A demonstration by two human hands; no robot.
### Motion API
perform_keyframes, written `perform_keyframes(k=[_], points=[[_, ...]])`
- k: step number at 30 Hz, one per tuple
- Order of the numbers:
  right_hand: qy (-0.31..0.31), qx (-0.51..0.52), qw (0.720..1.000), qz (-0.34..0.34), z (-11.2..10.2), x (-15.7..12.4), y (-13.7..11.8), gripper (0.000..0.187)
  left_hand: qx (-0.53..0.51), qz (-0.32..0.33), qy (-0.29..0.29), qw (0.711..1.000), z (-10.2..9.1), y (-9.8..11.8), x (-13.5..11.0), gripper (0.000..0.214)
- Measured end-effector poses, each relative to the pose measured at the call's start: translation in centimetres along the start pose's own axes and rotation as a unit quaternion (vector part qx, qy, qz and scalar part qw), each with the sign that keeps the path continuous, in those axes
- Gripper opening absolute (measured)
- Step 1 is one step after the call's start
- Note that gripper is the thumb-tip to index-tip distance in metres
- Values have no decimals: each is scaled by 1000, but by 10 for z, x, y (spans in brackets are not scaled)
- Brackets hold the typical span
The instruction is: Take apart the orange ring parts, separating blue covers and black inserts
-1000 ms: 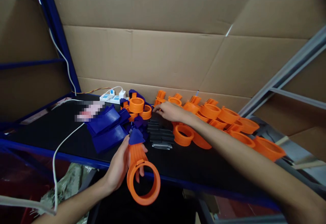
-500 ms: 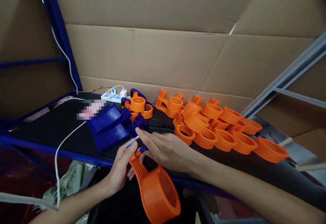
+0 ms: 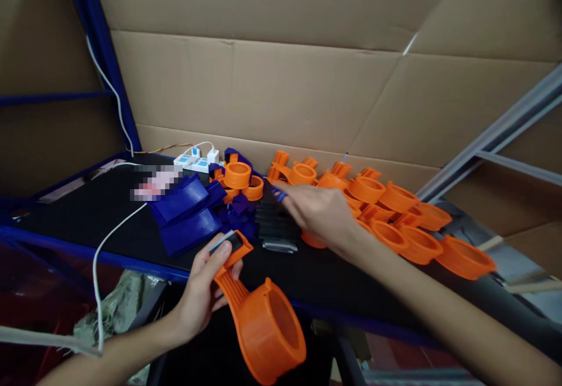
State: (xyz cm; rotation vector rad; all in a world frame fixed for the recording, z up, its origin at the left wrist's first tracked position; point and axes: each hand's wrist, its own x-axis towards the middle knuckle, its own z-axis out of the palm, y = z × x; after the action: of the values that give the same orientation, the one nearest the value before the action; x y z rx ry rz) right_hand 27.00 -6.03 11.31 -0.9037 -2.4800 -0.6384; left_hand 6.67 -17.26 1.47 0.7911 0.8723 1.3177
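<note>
My left hand (image 3: 204,292) is closed round the ribbed handle of an orange ring-shaped plastic part (image 3: 263,327), held over the near table edge, thumb pressing a small dark piece (image 3: 228,241) on the handle's tip. My right hand (image 3: 318,210) reaches forward over a stack of black ribbed pieces (image 3: 276,226). Its fingers are stretched out, and a small blue bit shows at the fingertips. A heap of dark blue plastic parts (image 3: 187,213) lies left of the black stack.
Many orange ring parts (image 3: 395,222) cover the black table (image 3: 88,222) to the right. A white power strip (image 3: 193,162) and a white cable (image 3: 105,245) lie at the left. Cardboard walls (image 3: 281,93) close the back; a blue frame post (image 3: 105,58) stands left.
My right hand has left the handle tip of the held part and moved back out over the black stack. The dark piece now sits on the handle tip under my left thumb.
</note>
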Motion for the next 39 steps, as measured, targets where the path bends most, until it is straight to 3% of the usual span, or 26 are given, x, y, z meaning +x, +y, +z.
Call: perform_keyframes(k=[7, 10, 13, 18, 22, 28, 34, 39], points=[[-136, -9, 990, -46, 35, 55, -46, 23, 69, -19, -37, 997, 3, -1, 6, 33], [-169, -7, 984, -64, 49, 64, -47, 23, 92, -12, -62, 994, -2, 0, 9, 30], [-175, 9, 982, -71, 49, 61, -43, 30, 111, -8, -80, 991, -4, 1, 13, 31], [-150, 156, 975, -48, 20, 50, -38, 38, 146, -4, -82, 986, -4, 4, 17, 33], [-199, 315, 924, -87, -7, 38, -39, 23, 176, 13, -77, 981, -4, 6, 20, 31], [-194, 371, 908, -19, -25, 14, -22, 15, 187, 21, -88, 978, -1, 8, 18, 33], [-180, 335, 924, 51, -2, -33, 6, 19, 174, 8, -80, 981, -1, 10, 17, 32], [-140, 272, 950, 66, 27, -65, -1, 17, 175, 18, -99, 979, -2, 9, 19, 32]])
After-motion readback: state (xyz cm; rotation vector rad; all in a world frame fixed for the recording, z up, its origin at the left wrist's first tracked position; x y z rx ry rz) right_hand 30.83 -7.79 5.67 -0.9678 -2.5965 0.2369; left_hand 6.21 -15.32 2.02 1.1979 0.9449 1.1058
